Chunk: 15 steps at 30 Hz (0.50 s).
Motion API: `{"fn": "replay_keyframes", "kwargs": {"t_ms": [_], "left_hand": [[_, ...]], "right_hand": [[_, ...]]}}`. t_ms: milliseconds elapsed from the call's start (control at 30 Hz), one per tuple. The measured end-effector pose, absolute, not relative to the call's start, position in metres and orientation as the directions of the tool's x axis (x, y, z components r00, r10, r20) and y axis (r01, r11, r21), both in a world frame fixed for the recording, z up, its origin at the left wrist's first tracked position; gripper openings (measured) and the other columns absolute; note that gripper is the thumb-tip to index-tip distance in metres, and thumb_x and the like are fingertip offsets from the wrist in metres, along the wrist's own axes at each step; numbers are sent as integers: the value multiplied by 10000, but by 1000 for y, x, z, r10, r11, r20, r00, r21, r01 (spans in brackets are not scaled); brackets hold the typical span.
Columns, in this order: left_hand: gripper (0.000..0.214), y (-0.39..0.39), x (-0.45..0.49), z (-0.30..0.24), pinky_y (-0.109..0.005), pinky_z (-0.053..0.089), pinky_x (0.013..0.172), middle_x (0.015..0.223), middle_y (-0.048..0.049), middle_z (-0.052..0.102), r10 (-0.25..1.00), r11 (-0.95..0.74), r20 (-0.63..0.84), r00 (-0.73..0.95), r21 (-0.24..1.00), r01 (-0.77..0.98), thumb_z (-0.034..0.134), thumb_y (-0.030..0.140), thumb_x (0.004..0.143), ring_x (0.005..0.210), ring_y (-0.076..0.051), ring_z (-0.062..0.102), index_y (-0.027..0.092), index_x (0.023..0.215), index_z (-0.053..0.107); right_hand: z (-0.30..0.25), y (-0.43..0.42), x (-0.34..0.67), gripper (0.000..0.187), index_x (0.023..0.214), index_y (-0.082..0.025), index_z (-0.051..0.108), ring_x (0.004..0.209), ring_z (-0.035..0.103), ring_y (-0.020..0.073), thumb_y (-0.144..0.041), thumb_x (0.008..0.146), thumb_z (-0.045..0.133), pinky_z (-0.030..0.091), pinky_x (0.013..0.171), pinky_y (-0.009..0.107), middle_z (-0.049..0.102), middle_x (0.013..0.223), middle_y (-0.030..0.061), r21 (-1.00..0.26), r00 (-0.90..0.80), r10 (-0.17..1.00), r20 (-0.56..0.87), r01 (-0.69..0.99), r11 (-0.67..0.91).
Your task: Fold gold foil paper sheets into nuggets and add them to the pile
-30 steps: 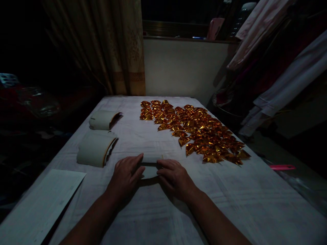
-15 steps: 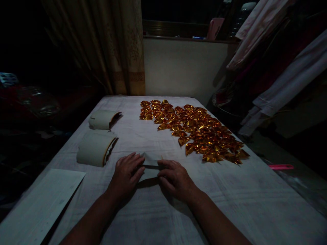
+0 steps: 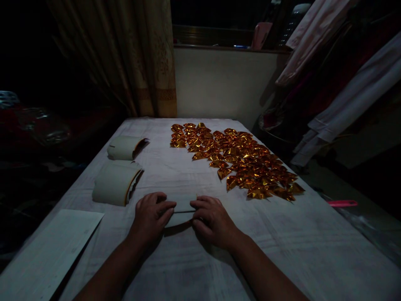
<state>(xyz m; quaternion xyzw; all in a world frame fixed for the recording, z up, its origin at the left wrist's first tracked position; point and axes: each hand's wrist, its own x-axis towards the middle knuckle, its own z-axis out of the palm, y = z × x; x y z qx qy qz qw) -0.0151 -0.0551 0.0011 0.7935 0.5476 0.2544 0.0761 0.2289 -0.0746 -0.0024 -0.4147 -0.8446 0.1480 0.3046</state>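
1. Board (image 3: 62, 246), pale and flat, sits at the near left corner of the counter (image 3: 181, 271), which has a light checked cloth over it. Some faint marks on it, too small to read.
2. Next up, two curved greyish stacks past the board: a nearer one (image 3: 112, 184) and a farther one (image 3: 123, 147), both arched up, with an orange-brown edge on the right side. Patterned curtain (image 3: 153, 71) hangs behind them.
3. Left hand (image 3: 149, 217): grip is closed on the left end of the paper, thumb toward me, fingers over the far side.
4. Greyish paper (image 3: 182, 203) is right between the two hands, front and middle of the counter. Dark line runs across it; can't tell if that's a fold or a gap.
5. Right hand (image 3: 214, 219): same deal, grip pinching the paper's right end with thumb and fingers.
6. Big spread of shiny gold foil pieces (image 3: 241, 156) beyond the right hand, packed close together and well apart from the curved stacks.
7. Far right, a pink strip (image 3: 343, 203) by the counter's edge, plus hanging clothes (image 3: 351, 98).
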Motion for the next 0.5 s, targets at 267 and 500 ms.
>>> {"fn": "replay_keyframes", "kwargs": {"t_ms": [267, 500], "left_hand": [[164, -53, -23, 14, -442, 437, 890, 934, -7, 744, 872, -489, 212, 442, 449, 748, 603, 289, 888, 925, -229, 650, 305, 880, 765], [236, -58, -36, 25, -414, 440, 925, 1079, -34, 750, 790, -595, 179, 587, 456, 662, 575, 455, 940, 1018, -236, 659, 305, 1012, 742]], "right_hand": [[0, -75, 229, 96, 859, -250, 707, 1115, 628, 240, -165, 817, 688, 445, 954, 429, 744, 1152, 29, -513, -470, 794, 386, 606, 608], [-7, -73, 226, 96, 855, -231, 704, 1052, 643, 240, -143, 832, 675, 439, 898, 417, 753, 1104, 34, -510, -383, 831, 403, 660, 551]]}}
